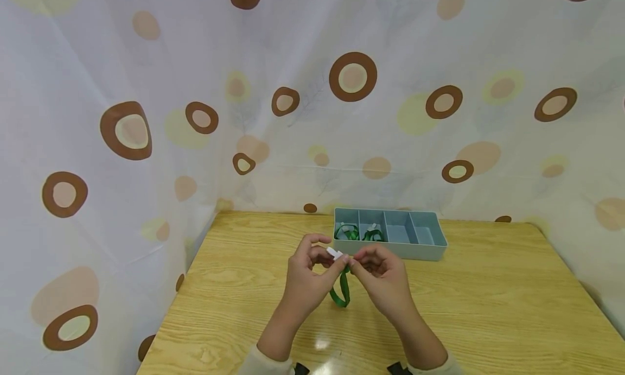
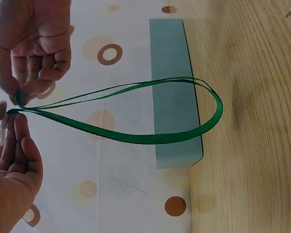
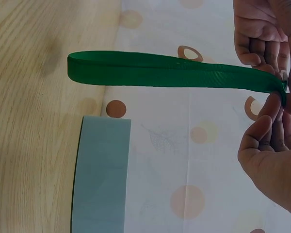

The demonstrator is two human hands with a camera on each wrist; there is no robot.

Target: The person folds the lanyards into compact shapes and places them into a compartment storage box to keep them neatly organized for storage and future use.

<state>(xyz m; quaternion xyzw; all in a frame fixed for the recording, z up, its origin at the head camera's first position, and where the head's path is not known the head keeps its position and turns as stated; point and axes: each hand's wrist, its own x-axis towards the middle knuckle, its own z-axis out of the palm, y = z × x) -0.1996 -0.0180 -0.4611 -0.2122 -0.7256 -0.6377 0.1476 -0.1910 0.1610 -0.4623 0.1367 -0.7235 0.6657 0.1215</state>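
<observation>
Both hands meet above the table, in front of the tray, over a loop of green ribbon (image 1: 344, 291) with a small white piece (image 1: 334, 252) at its gathered end. My left hand (image 1: 307, 274) pinches that end beside the white piece, thumb against fingers. With thumb and fingertips, my right hand (image 1: 386, 280) pinches the ribbon close beside the left thumb. A short fold of ribbon (image 2: 19, 98) curls up at the right fingertips in the left wrist view. Below the fingers, the long loop (image 3: 174, 73) hangs free. The white piece is mostly hidden in the right wrist view.
A pale blue-grey divided tray (image 1: 410, 250) stands at the back of the wooden table (image 1: 234, 293). Its two left compartments hold green ribbons (image 1: 348, 233) with white pieces. Behind the table hangs a patterned curtain (image 1: 312, 136), which also runs along both sides.
</observation>
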